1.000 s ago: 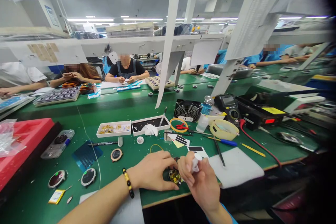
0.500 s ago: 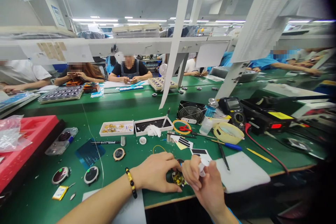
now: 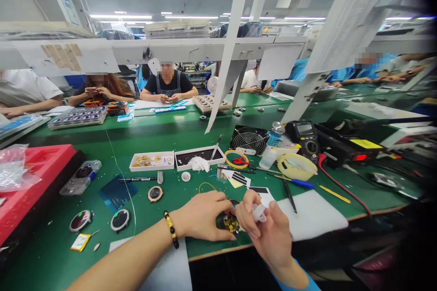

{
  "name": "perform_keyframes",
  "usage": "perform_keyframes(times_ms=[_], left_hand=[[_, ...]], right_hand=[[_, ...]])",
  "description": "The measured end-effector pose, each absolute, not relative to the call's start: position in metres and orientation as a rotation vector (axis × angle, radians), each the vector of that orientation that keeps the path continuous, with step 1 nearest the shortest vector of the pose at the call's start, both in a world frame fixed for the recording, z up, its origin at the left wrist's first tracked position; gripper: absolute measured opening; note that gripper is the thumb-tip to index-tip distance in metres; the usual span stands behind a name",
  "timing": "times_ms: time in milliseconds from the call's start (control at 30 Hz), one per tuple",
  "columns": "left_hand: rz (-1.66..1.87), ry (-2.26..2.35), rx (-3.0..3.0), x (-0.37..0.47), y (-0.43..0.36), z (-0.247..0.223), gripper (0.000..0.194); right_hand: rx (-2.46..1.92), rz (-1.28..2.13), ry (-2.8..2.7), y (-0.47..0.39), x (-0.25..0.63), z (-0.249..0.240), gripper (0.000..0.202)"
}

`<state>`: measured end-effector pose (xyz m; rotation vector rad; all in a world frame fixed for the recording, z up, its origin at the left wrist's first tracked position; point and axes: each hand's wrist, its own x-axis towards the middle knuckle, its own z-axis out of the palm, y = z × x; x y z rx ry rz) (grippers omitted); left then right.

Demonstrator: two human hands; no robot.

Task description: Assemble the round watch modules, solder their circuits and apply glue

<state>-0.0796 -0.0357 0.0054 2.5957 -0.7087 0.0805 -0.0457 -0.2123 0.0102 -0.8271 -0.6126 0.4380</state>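
My left hand (image 3: 204,216), with a beaded bracelet at its wrist, curves its thumb and fingers around a small round watch case (image 3: 231,223) at the table's front edge. Gold and dark inner parts show in the case. Close against its right side is my right hand (image 3: 264,232), fingers closed on a small translucent white piece (image 3: 259,213) whose kind I cannot make out. The right fingertips partly hide the case. Beyond the hands lie a rose-gold watch face (image 3: 155,193) and, farther left, two silver watch heads, one of them a dark-faced watch head (image 3: 119,220).
White trays (image 3: 152,168) hold small parts. Nearby are a marker (image 3: 138,179), a battery (image 3: 80,242), a tape roll (image 3: 297,166), tweezers (image 3: 290,197), a multimeter (image 3: 303,136) and a fan (image 3: 250,139). A red foam tray (image 3: 51,163) stands left. Several people sit across the bench.
The view has tilted slightly downward. My right hand has turned a little, still holding the white piece by the case. My left hand keeps its grip.
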Motion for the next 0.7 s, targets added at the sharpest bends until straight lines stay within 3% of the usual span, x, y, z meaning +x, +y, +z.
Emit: perform_keyframes(times_ms=[333, 700], left_hand=[[0.066, -0.696, 2.582, -0.0803, -0.0361, 0.0061, 0.046], [0.027, -0.683, 2.594, -0.0804, -0.0370, 0.0124, 0.046]], right_hand=[[-0.803, 0.450, -0.573, -0.2131, -0.0412, 0.0148, 0.064], [-0.847, 0.452, -0.514, -0.2135, -0.0403, 0.0187, 0.057]])
